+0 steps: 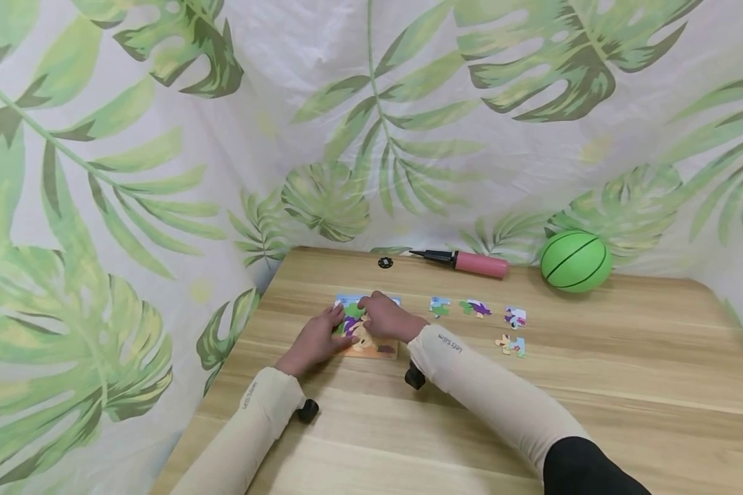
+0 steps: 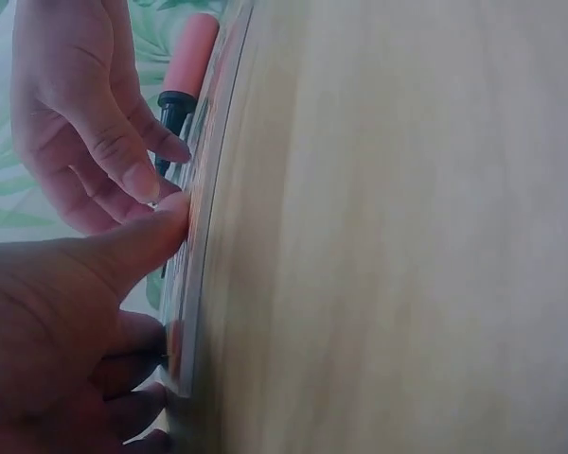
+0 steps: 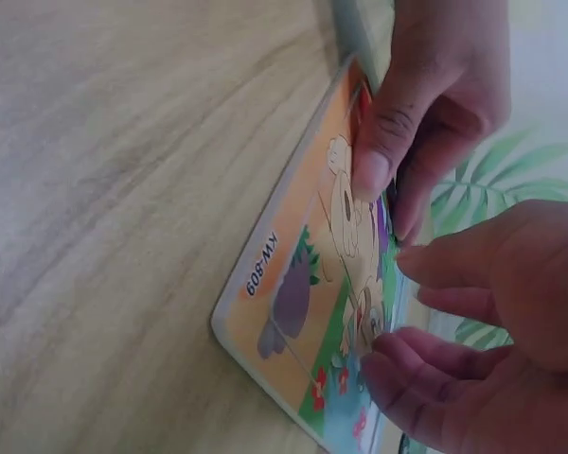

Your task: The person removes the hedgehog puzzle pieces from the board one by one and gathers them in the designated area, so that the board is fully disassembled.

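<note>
A jigsaw puzzle board (image 1: 383, 348) with a cartoon picture lies flat on the wooden table. My left hand (image 1: 314, 342) rests at its left side, thumb (image 2: 161, 232) pressing on the picture and the other fingers along the edge. Over the upper middle of the board is my right hand (image 1: 388, 317). Its fingertips (image 3: 383, 364) touch the picture, with thumb and fingers apart and no piece visible between them. The right wrist view shows a purple pineapple (image 3: 293, 293) and "KW-809" printed near a board corner. My right hand hides part of the picture.
Several loose puzzle pieces (image 1: 475, 308) lie right of the board. Along the table's back edge are a round black disc (image 1: 385, 262), a pink and black hand pump (image 1: 479, 265) and a green ball (image 1: 575, 261). A leaf-print curtain (image 1: 408, 137) hangs behind.
</note>
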The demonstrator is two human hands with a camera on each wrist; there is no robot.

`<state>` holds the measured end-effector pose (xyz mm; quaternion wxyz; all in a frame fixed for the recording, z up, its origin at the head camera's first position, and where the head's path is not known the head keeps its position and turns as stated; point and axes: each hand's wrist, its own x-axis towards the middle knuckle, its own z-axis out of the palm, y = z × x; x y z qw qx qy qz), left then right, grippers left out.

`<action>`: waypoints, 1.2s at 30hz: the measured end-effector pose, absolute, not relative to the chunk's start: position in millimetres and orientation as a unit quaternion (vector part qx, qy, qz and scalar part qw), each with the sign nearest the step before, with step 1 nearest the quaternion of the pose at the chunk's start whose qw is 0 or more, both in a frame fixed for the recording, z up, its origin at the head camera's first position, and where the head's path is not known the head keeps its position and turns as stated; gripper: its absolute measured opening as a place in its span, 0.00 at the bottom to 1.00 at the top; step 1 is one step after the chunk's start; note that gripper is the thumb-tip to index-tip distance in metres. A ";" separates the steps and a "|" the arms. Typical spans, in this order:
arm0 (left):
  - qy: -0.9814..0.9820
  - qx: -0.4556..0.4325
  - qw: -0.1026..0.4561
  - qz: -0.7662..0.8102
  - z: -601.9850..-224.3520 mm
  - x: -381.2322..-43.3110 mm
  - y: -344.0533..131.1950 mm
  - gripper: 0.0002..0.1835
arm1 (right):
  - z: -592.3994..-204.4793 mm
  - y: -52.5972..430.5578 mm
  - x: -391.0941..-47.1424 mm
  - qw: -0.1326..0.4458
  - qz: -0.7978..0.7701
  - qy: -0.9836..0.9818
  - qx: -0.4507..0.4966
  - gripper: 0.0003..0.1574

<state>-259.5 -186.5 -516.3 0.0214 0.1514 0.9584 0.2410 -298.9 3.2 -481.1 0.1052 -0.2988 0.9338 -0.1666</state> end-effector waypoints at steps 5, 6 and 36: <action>0.960 0.155 0.024 0.234 -514.7 -260.9 -185.9 0.41 | -484.0 5.1 -305.8 0.120 -0.183 0.934 -0.284 0.27; 0.960 0.153 0.027 0.234 -514.4 -261.0 -185.6 0.41 | -484.1 5.4 -307.1 0.122 -0.186 0.933 -0.282 0.28; 0.959 0.133 0.067 0.242 -508.6 -260.5 -187.3 0.42 | -450.3 115.3 -319.3 0.127 -0.332 0.907 -0.227 0.07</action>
